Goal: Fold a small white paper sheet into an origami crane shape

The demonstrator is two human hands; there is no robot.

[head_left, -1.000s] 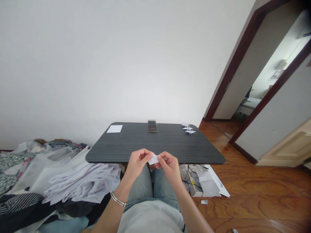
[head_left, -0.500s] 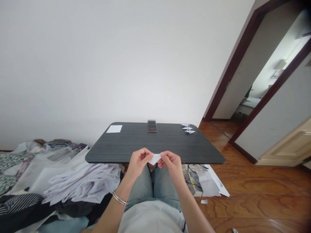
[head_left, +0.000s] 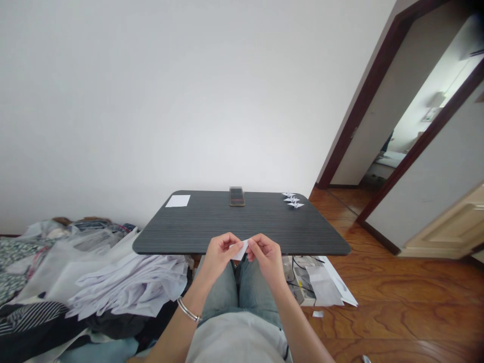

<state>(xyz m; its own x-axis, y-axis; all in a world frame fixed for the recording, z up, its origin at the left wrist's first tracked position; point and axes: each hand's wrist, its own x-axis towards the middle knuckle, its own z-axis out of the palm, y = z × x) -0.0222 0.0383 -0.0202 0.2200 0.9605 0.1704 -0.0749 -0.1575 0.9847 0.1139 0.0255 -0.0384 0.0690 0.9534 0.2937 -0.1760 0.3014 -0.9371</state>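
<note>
A small folded piece of white paper is pinched between both hands, just over the table's near edge and above my lap. My left hand grips its left side with thumb and fingers. At the paper's right corner, my right hand holds it between thumb and fingertips. Fingers cover parts of the paper, so its exact folds are hidden. Several folded paper cranes stand in a row at the table's far right corner. A flat white sheet of paper lies at the far left.
The dark table stands against a white wall. A phone rests at its back middle. Heaped clothes lie to the left. Right of my legs are a box with cables and loose papers on the wooden floor.
The folded paper has tilted, its right end now higher. My left hand has shifted slightly right, nearer my right hand. Things on the table have stayed put.
</note>
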